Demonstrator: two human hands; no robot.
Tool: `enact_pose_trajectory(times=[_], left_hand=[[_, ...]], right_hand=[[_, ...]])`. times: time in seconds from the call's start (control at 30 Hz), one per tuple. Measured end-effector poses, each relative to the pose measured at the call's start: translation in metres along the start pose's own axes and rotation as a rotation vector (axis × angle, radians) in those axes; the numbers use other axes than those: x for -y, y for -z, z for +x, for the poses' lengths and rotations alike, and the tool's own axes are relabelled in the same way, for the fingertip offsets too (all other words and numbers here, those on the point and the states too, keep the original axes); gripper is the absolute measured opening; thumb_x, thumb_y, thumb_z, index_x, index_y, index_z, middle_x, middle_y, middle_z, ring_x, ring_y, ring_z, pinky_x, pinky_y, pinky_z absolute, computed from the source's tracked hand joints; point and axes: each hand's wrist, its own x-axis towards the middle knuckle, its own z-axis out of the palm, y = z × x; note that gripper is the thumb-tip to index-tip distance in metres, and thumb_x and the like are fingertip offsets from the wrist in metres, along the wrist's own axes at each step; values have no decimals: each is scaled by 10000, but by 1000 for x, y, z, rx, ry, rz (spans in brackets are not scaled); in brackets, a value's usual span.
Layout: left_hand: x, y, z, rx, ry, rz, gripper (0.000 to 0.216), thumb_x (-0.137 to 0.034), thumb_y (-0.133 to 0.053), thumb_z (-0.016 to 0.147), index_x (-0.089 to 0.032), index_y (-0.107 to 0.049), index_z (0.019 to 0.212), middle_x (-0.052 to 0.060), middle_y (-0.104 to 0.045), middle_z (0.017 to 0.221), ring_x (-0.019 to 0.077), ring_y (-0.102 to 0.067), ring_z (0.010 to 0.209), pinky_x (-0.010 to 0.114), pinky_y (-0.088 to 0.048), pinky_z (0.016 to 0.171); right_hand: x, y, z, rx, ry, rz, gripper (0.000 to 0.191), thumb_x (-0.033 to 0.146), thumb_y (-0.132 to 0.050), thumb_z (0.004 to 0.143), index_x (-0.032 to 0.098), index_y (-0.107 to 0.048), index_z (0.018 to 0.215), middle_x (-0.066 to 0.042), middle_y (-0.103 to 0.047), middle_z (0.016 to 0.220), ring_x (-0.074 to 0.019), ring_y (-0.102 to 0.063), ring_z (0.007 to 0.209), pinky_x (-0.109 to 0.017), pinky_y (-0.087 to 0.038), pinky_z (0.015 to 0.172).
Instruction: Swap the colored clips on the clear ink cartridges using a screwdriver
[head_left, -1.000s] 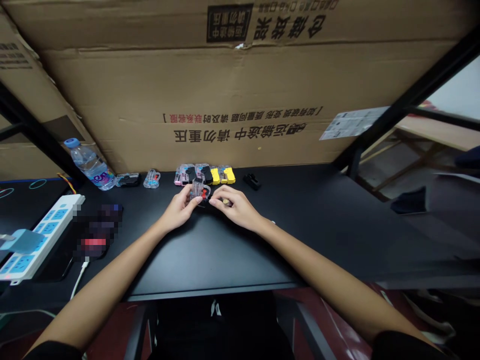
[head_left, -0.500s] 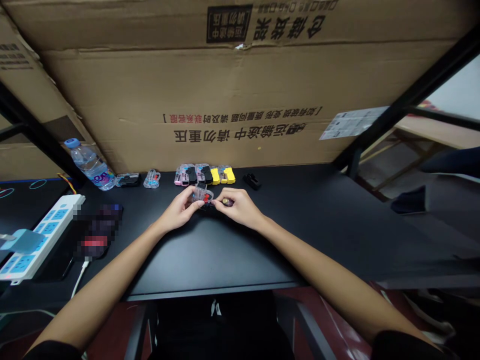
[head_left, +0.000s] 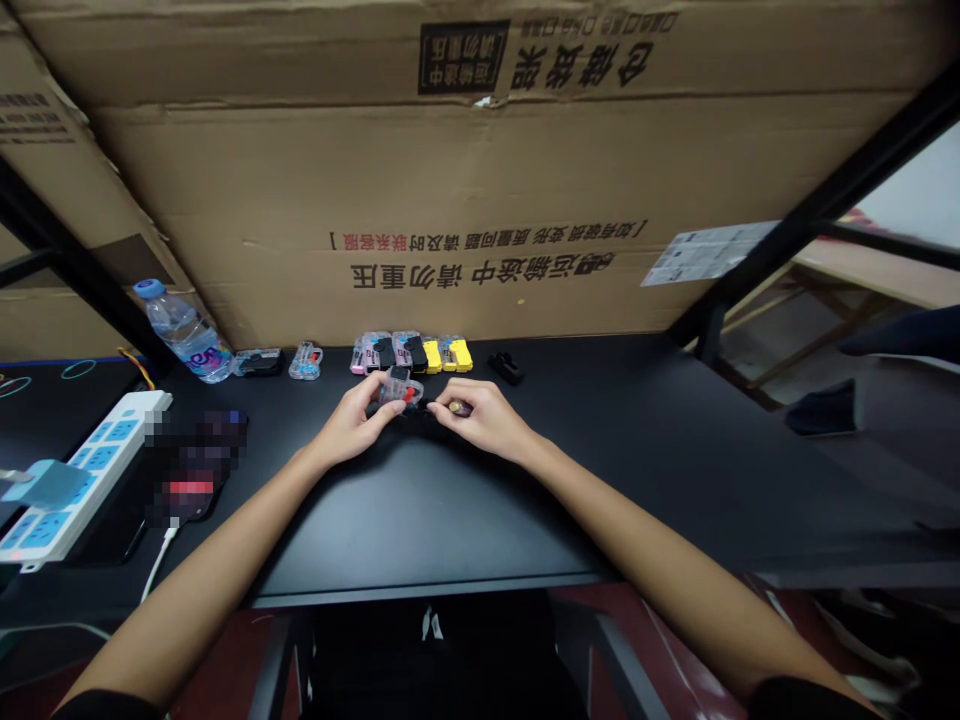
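My left hand [head_left: 361, 420] grips a small clear plastic case [head_left: 401, 388] with a red part inside and a black piece on top, held just above the black table. Close on its right, my right hand [head_left: 486, 420] is closed around a short tool with a dark handle [head_left: 460, 408] and a yellowish end. Its tip points at the case's lower right side, where a dark part shows; whether they touch I cannot tell. Behind the hands lie several similar clear cases with black [head_left: 385, 352] and yellow [head_left: 458, 352] parts. Right of them is a loose black piece [head_left: 505, 367].
Farther left are another clear case with red [head_left: 306, 361], a black-and-clear case [head_left: 259, 362] and a water bottle [head_left: 187, 330]. A power strip [head_left: 90, 470] and a phone on a white cable [head_left: 166, 550] lie at the left. A cardboard sheet [head_left: 420, 180] walls off the back.
My right hand and its tool have drawn slightly right, away from the case. The case has tilted a little in my left hand. The whole view has shifted slightly.
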Motion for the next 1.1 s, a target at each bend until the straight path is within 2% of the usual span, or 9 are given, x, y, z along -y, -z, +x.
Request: enact_pose_trajectory(times=[0.17, 0.33, 0.47, 0.57, 0.67, 0.73, 0.83, 0.97, 1.1], left_hand=[[0, 15, 5, -186, -12, 47, 262, -457, -617, 1024, -227, -601, 1150, 72, -755, 1109, 226, -725, 1008, 376, -573, 958], [1, 33, 10, -396, -39, 140, 404, -475, -655, 987, -235, -540, 1291, 93, -730, 1236, 236, -726, 1099, 387, -592, 971], [8, 53, 10, -487, 82, 294, 530, -460, -693, 949, -252, -499, 1396, 77, -715, 1199, 193, -735, 865, 332, -604, 780], [16, 69, 9, -476, 153, 410, 509, -425, -718, 913, -240, -548, 1356, 74, -714, 1178, 183, -702, 830, 310, -572, 738], [25, 80, 8, -434, 195, 545, 327, -413, -732, 884, -219, -628, 1125, 71, -729, 1121, 202, -678, 874, 305, -538, 756], [28, 83, 7, -395, 199, 626, 230, -402, -729, 881, -219, -619, 966, 58, -729, 1031, 215, -669, 885, 316, -519, 803], [29, 81, 6, -342, 202, 737, 224, -377, -723, 886, -230, -569, 817, 39, -694, 895, 230, -662, 872, 324, -487, 830], [23, 76, 4, -287, 290, 874, 285, -439, -719, 906, -239, -559, 781, 44, -683, 905, 248, -665, 846, 301, -418, 696], [12, 71, 3, -254, 316, 962, 244, -470, -672, 957, -244, -633, 874, 62, -702, 972, 254, -679, 835, 291, -384, 649]], right_hand=[[-20, 20, 1, 24, -34, -59, 302, 434, -653, 989, 211, -748, 810, -39, -707, 780, -173, -580, 656, -314, -452, 648], [-54, 63, -1, -162, -238, -283, 323, 477, -665, 947, 197, -789, 843, -73, -753, 788, -216, -645, 710, -331, -454, 681], [-73, 85, -7, -162, -408, -360, 299, 451, -689, 900, 194, -765, 768, -66, -747, 720, -220, -669, 707, -320, -441, 684], [-79, 84, -8, -149, -455, -414, 270, 440, -695, 877, 210, -745, 745, -76, -760, 744, -232, -682, 722, -319, -439, 671], [-81, 78, -6, -131, -482, -474, 245, 433, -690, 866, 227, -727, 739, -84, -774, 804, -243, -693, 752, -319, -436, 656], [-81, 77, -4, -107, -505, -493, 237, 433, -682, 867, 232, -720, 747, -87, -780, 839, -247, -699, 777, -317, -430, 652], [-81, 78, -4, -101, -523, -496, 227, 434, -672, 877, 234, -717, 779, -90, -782, 872, -250, -702, 805, -316, -423, 654], [-77, 79, -5, -125, -524, -502, 227, 441, -667, 889, 234, -708, 805, -92, -775, 893, -252, -698, 820, -319, -423, 662], [-72, 80, -4, -145, -491, -531, 269, 455, -644, 919, 234, -691, 773, -104, -760, 885, -258, -686, 816, -327, -420, 672]])
